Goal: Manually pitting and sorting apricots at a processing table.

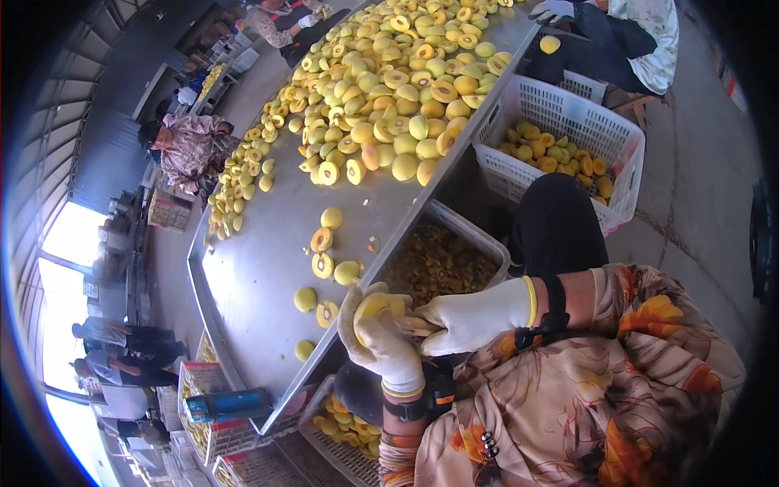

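My left hand (392, 362), in a white knit glove, cups a piece of yellow stone fruit (368, 313) just over the near rim of the metal table (268, 329). My right hand (478, 319), gloved the same way, grips a small tool with a wood-coloured handle (421, 327) against that fruit. The tool's working end is hidden between the hands. Close by on the table lie a cut half with its brown pit (327, 313), a rounded piece (347, 273) and several others.
A large heap of halved fruit (389, 97) covers the table's far part. Below its edge stand a crate of dark scraps (502, 255), a white crate of fruit (560, 112) and another crate (328, 389). A blue cylinder (228, 405) sits at the corner. Co-workers (192, 146) surround the table.
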